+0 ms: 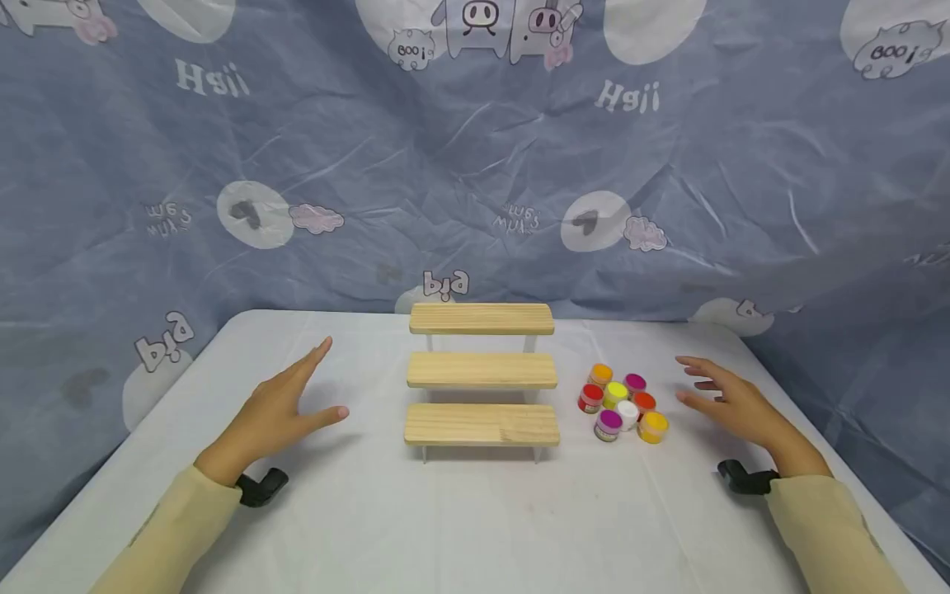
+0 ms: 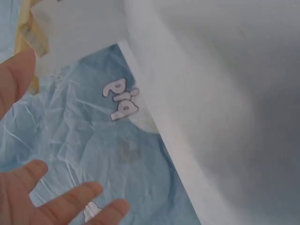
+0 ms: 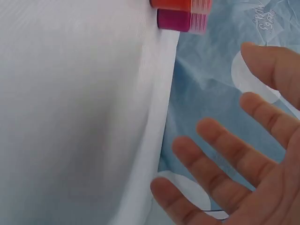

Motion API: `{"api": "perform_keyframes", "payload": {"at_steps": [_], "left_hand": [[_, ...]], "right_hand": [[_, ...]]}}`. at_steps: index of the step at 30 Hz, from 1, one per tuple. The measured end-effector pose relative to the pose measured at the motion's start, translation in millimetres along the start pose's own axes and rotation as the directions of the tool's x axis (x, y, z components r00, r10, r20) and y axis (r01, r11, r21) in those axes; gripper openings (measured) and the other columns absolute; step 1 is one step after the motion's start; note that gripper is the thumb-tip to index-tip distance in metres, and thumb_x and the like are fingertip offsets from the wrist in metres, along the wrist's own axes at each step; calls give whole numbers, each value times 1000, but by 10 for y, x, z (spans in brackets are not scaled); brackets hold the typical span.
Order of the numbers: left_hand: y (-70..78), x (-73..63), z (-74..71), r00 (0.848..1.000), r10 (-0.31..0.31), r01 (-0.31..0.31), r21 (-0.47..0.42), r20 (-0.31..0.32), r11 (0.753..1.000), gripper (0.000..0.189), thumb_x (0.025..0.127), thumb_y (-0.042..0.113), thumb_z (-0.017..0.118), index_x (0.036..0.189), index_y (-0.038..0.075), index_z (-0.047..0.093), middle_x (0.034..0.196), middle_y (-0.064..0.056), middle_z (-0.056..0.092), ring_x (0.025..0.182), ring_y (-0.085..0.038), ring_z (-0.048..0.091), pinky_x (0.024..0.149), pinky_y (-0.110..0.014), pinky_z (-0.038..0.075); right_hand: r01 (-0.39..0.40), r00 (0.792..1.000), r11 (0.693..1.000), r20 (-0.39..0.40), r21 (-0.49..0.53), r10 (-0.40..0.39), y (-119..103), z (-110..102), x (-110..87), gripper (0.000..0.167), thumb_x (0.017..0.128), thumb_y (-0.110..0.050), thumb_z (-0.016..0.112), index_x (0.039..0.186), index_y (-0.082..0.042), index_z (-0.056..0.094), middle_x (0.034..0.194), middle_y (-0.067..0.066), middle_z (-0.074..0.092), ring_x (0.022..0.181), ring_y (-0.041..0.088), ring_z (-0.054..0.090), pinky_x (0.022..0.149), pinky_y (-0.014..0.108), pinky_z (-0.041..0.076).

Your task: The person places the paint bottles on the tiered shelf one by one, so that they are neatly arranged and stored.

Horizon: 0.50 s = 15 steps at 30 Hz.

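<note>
In the head view my left hand (image 1: 273, 412) hovers over the table's left side, fingers straight and thumb spread, holding nothing. My right hand (image 1: 735, 404) is at the right, its fingers relaxed and apart, also holding nothing. Just left of it stands a cluster of small paint jars with coloured lids, among them a red jar (image 1: 590, 398), a white jar (image 1: 627, 414), a yellow-orange jar (image 1: 653, 427) and a purple jar (image 1: 608, 425). Between the hands is a three-step wooden display stand (image 1: 482, 425) with pale supports. The right wrist view shows a magenta jar (image 3: 180, 20) beyond the spread fingers.
The white-covered table (image 1: 475, 528) has its far edge just behind the stand. A blue-grey printed curtain (image 1: 445, 165) hangs behind the table and along its sides. Each wrist carries a black camera mount, such as the left mount (image 1: 261, 487).
</note>
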State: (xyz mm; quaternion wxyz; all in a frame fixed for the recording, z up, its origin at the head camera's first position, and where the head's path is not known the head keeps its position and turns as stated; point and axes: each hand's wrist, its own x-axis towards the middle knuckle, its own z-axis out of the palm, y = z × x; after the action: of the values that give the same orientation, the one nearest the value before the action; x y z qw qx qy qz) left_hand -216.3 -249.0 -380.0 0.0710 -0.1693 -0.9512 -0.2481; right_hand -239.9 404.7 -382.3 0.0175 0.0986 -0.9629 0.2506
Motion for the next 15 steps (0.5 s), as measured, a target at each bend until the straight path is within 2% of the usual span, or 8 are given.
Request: {"api": "perform_keyframes", "payload": {"at_steps": [4, 7, 10, 12, 15], "left_hand": [[44, 66, 21, 997, 74, -69, -117, 36, 991, 103, 99, 44, 81, 175, 16, 18, 175, -20, 29, 156, -49, 34, 119, -71, 32], [72, 127, 49, 992, 126, -120, -150, 31, 981, 99, 99, 38, 82, 174, 13, 22, 173, -21, 33, 155, -48, 35, 120, -70, 32], [97, 181, 90, 989, 149, -143, -182, 21, 973, 96, 99, 33, 82, 174, 14, 24, 170, -21, 40, 153, -47, 39, 118, -71, 33], [121, 213, 121, 987, 161, -155, -210, 15, 965, 94, 100, 30, 82, 173, 16, 25, 166, -22, 45, 150, -47, 44, 115, -72, 36], [156, 260, 173, 984, 180, -170, -263, 13, 950, 91, 100, 26, 81, 173, 19, 27, 162, -21, 51, 145, -46, 51, 113, -73, 39]], "right_hand": [[34, 999, 996, 30, 77, -37, -49, 6, 38, 63, 109, -22, 67, 161, 3, 40, 149, 38, 53, 128, 59, 57, 103, 72, 49], [59, 997, 990, 45, 129, -65, -69, 11, 53, 61, 110, -22, 66, 160, 2, 43, 145, 36, 57, 127, 57, 59, 100, 69, 53], [69, 995, 983, 56, 168, -80, -58, 10, 44, 55, 110, -21, 66, 156, 3, 49, 141, 32, 62, 125, 51, 61, 97, 53, 59], [68, 994, 978, 66, 195, -82, -30, 4, 28, 51, 110, -20, 65, 154, 3, 52, 139, 30, 65, 123, 43, 64, 94, 38, 59], [47, 993, 966, 95, 254, -73, 14, -5, 3, 48, 110, -19, 64, 151, 4, 55, 136, 26, 68, 117, 19, 67, 89, 24, 55]]}}
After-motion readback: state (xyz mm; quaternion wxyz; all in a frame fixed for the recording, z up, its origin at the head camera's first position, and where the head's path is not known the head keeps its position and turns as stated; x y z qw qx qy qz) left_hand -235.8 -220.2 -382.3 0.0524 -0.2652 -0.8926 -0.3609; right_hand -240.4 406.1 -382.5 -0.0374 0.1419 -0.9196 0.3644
